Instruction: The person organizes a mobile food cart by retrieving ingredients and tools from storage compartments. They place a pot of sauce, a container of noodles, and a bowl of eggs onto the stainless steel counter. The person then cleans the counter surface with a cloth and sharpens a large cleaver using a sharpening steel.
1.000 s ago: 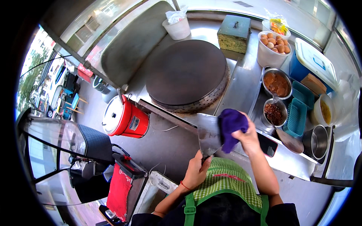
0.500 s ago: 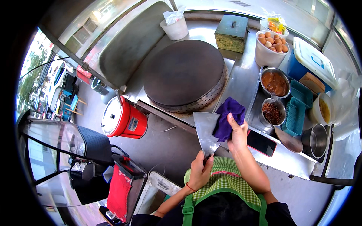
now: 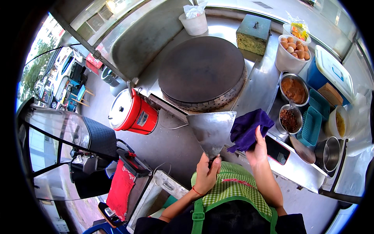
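My left hand (image 3: 206,175) is closed on the handle of a wide metal scraper (image 3: 210,130), whose blade tilts up in front of me. My right hand (image 3: 257,154) grips a bunched purple cloth (image 3: 251,128) just right of the blade, with a gap between cloth and metal. Behind both hands lies a round dark griddle (image 3: 200,68) on the steel counter (image 3: 259,87). A phone (image 3: 276,150) rests beside my right hand, and my green checked apron (image 3: 230,187) shows below.
Right: egg bucket (image 3: 292,58), blue cooler (image 3: 331,74), sauce bowls (image 3: 292,89), teal baskets (image 3: 309,124), empty pot (image 3: 327,154). Back: metal box (image 3: 253,35), white bucket (image 3: 193,23). Left: red pail (image 3: 142,117), dark vehicle seat (image 3: 99,138), red-covered object (image 3: 120,185).
The scraper blade has turned flatter toward me and shifted left and up. The cloth has moved right, off the blade, still in my right hand. The view has shifted slightly.
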{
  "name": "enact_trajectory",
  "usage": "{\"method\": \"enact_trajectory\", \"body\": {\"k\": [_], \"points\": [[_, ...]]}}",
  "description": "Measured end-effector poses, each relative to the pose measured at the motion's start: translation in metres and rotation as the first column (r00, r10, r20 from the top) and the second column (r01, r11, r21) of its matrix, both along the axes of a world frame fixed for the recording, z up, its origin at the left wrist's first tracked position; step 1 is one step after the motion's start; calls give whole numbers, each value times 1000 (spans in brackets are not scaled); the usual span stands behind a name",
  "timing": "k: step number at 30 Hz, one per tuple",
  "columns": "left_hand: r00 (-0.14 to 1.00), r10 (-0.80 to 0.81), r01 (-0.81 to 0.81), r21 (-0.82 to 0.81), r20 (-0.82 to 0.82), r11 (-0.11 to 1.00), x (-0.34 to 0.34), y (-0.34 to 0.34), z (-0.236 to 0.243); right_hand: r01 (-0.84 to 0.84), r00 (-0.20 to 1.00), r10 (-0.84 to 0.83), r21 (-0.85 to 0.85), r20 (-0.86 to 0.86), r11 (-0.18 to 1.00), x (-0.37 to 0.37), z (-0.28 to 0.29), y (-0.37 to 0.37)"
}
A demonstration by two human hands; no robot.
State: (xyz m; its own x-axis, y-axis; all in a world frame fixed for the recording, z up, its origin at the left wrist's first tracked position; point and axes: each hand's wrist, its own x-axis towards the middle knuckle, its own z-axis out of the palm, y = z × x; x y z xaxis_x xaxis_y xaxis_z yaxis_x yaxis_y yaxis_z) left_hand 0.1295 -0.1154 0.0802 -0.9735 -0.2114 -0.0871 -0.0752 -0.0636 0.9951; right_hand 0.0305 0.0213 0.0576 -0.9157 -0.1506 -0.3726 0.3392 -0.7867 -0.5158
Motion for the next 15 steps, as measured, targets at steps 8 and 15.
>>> {"method": "enact_trajectory", "body": {"k": [8,15], "points": [[998,-60,60,55,-4,997,0,4,-6,239,902,52,597,-429,766,48,8,-8],[984,-163,174,-159,77,972,8,-3,-13,645,530,444,683,-722,342,13,11,-20]]}}
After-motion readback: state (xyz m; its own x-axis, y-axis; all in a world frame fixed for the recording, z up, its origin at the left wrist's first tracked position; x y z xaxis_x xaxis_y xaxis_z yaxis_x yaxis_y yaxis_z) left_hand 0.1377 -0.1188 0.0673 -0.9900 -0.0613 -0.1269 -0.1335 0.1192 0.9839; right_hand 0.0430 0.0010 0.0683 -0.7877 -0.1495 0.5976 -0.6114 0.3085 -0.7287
